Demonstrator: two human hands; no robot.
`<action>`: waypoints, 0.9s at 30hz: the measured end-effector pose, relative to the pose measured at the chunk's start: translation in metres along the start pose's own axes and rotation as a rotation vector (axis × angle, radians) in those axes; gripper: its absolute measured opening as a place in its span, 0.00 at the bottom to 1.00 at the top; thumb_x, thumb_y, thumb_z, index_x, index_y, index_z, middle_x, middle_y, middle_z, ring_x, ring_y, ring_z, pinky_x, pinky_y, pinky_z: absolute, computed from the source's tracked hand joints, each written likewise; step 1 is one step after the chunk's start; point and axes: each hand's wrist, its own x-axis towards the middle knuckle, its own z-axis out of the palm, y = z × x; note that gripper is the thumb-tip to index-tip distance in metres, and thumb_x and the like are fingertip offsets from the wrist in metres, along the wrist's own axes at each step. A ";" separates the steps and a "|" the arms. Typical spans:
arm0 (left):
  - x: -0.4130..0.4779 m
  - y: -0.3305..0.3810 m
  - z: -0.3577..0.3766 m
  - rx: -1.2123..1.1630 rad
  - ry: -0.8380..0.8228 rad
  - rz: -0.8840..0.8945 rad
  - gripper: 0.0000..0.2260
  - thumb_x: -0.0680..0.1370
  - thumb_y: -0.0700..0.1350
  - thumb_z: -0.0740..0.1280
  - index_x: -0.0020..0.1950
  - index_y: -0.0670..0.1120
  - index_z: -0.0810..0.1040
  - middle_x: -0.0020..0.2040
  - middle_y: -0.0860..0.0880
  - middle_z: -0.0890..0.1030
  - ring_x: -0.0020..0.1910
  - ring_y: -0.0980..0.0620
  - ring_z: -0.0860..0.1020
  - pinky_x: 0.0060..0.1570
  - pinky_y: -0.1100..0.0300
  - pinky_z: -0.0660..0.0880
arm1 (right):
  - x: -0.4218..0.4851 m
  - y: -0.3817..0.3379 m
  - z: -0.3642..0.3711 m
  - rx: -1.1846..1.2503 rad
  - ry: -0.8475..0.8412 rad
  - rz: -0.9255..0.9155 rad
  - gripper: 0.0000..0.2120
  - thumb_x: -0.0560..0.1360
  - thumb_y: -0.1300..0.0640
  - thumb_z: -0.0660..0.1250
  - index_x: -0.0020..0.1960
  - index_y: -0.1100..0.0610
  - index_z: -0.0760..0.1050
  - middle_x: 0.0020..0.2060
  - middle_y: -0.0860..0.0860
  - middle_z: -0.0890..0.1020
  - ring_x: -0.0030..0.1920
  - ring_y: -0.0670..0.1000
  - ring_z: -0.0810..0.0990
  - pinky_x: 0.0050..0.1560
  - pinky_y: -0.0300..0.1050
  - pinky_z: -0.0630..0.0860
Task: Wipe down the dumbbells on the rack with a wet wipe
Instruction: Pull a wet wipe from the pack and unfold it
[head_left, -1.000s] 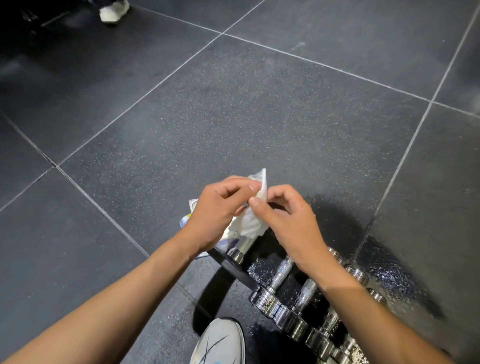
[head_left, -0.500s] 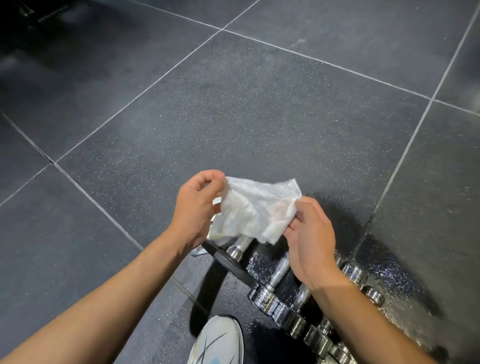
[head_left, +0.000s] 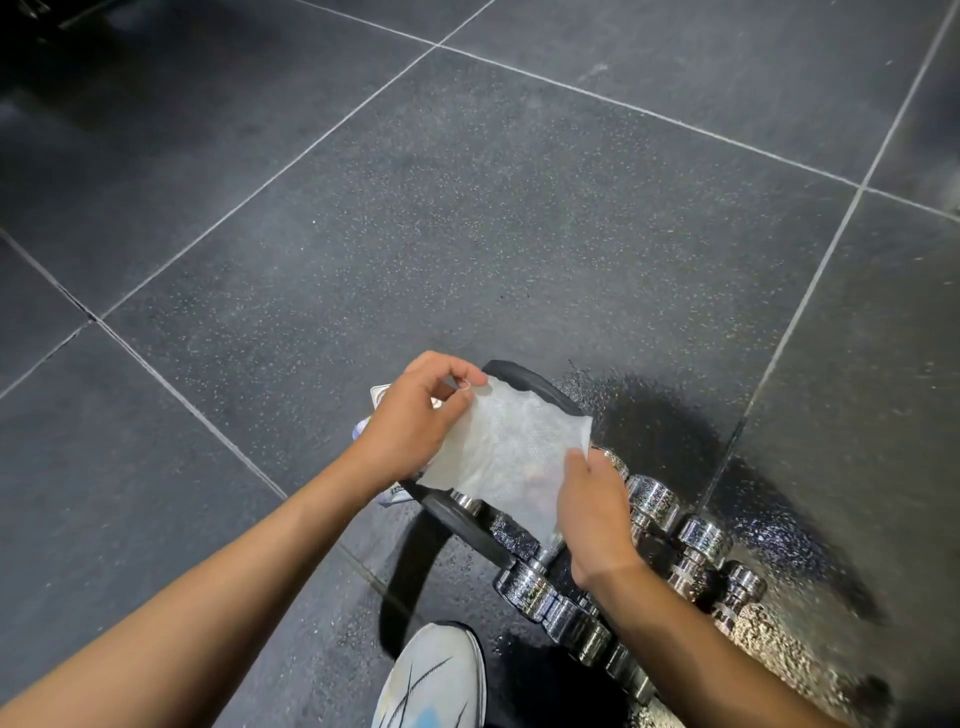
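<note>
White wet wipe (head_left: 506, 457) is spread flat, pinched at opposite corners by left hand (head_left: 415, 423) and right hand (head_left: 592, 512), above chrome dumbbells (head_left: 652, 499) on the rack (head_left: 457, 519). Preparation step; wiping apparently not begun. Next move: lower wipe onto nearest dumbbell.

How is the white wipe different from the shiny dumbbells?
The wet wipe is white, thin and floppy; the dumbbells are shiny silver metal. The wet wipe is held up, spread between the left hand and the right hand; the dumbbells sit in a row on the black rack. There is one wet wipe but several dumbbells.
</note>
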 end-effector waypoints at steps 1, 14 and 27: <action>0.002 -0.005 0.002 0.080 -0.037 0.023 0.07 0.82 0.38 0.69 0.55 0.50 0.83 0.52 0.52 0.77 0.42 0.61 0.76 0.45 0.72 0.71 | 0.001 0.002 0.001 -0.008 -0.018 0.031 0.14 0.88 0.53 0.52 0.46 0.55 0.69 0.41 0.51 0.71 0.39 0.49 0.69 0.47 0.50 0.68; 0.018 -0.039 0.012 0.381 -0.113 0.128 0.14 0.78 0.34 0.71 0.62 0.44 0.82 0.51 0.51 0.75 0.48 0.52 0.75 0.50 0.69 0.68 | 0.004 0.026 0.028 -0.360 -0.024 0.022 0.18 0.77 0.41 0.60 0.50 0.57 0.69 0.49 0.56 0.74 0.49 0.57 0.79 0.55 0.57 0.79; -0.028 -0.064 0.002 0.010 0.222 -0.577 0.10 0.81 0.49 0.64 0.41 0.47 0.73 0.43 0.49 0.83 0.47 0.45 0.82 0.41 0.54 0.71 | 0.048 -0.002 0.070 0.328 -0.190 0.325 0.33 0.77 0.41 0.72 0.74 0.49 0.62 0.65 0.49 0.76 0.62 0.55 0.78 0.62 0.54 0.76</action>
